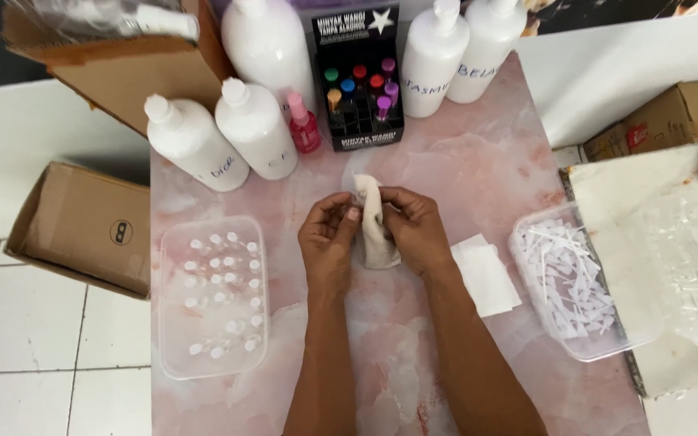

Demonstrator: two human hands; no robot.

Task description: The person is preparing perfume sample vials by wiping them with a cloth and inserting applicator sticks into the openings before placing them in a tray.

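A table (478, 161) fills the middle of the view, with both hands meeting at its centre. The left hand (329, 242) and right hand (415, 230) grip a crumpled cloth (375, 234) between them, just above the tabletop. Left of the hands sits a tray of small vials (213, 295). Right of them lies a folded tissue (485, 274), and beyond it, at the table's right edge, a tub of thin sticks (571, 278). Behind the hands, along the far edge, stand large bottles (256, 129) on either side of a display rack (359, 81). A cardboard box (82, 226) rests on the floor to the left.
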